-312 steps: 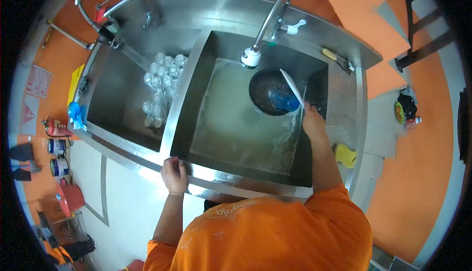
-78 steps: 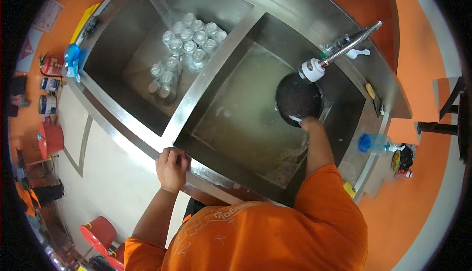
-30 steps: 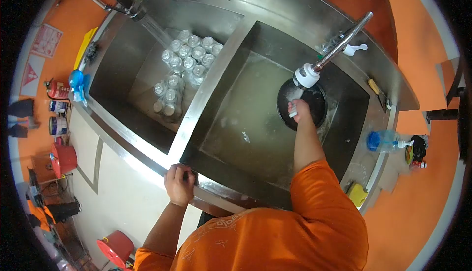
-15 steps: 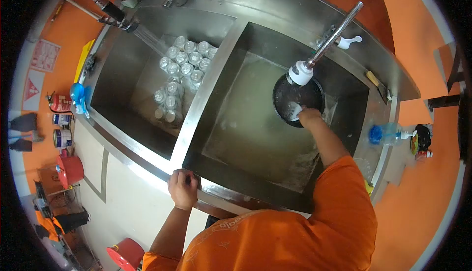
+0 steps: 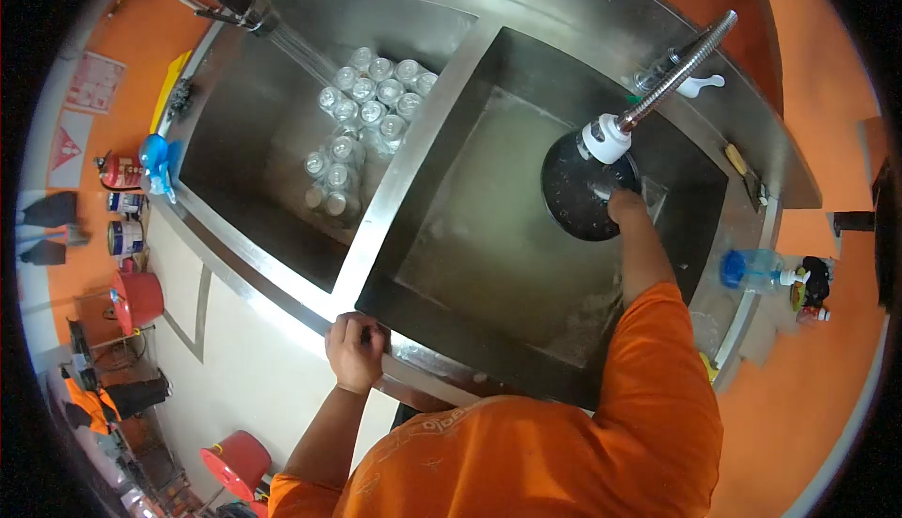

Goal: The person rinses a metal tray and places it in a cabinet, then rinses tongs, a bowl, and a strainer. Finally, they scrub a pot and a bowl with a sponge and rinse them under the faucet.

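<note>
A round black pan (image 5: 581, 201) stands in the water of the right sink basin (image 5: 470, 264). My right hand (image 5: 628, 205) reaches into its right side, fingers closed on a small white scrubber (image 5: 601, 191) against the inner surface. Most of the scrubber is hidden by the hand. The white head of a flexible faucet (image 5: 606, 139) hangs over the pan's far rim. My left hand (image 5: 356, 351) is curled over the front edge of the sink (image 5: 413, 354), near the divider between the basins.
In the left basin, a sprayer (image 5: 263, 20) runs water toward upturned clear glasses (image 5: 376, 109). A brush with a yellow handle (image 5: 738, 159) and a spray bottle (image 5: 752, 269) lie along the right ledge. Red buckets (image 5: 235, 462) stand on the floor at left.
My right hand and the scrubber have moved from the pan's near inner side to its right side. The pan looks turned or tilted. The whole view has shifted slightly; my left hand stays at the edge.
</note>
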The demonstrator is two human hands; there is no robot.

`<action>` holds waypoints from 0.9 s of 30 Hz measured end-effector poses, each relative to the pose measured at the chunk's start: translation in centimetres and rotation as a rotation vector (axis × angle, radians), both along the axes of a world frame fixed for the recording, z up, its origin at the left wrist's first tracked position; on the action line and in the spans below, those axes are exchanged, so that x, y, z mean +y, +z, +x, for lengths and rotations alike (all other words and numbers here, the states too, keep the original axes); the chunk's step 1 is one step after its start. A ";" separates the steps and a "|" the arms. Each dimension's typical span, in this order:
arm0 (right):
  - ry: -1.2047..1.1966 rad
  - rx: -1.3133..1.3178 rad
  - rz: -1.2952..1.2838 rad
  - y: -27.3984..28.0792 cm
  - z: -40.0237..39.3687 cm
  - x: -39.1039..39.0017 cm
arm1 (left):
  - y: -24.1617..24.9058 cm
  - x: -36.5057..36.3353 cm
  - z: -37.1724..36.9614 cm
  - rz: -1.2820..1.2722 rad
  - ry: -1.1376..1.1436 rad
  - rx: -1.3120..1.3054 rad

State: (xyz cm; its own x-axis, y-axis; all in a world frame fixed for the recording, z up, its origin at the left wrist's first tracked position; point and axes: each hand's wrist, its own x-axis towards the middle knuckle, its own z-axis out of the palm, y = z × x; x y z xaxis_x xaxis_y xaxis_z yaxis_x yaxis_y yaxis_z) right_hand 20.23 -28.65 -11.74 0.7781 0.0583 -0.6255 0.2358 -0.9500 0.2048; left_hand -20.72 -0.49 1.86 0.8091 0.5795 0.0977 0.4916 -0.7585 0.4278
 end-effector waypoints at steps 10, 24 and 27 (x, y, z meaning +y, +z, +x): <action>0.486 -0.001 -0.352 1.2 1.6 0.2 | 0.2 0.2 -0.1 -0.001 0.001 -0.017; 0.477 -0.297 -0.209 1.2 0.6 -0.4 | 0.4 0.3 -0.1 0.016 -0.010 -0.045; 0.349 -0.120 -0.293 -0.9 0.1 -1.7 | 0.3 0.3 -0.1 0.010 -0.011 -0.035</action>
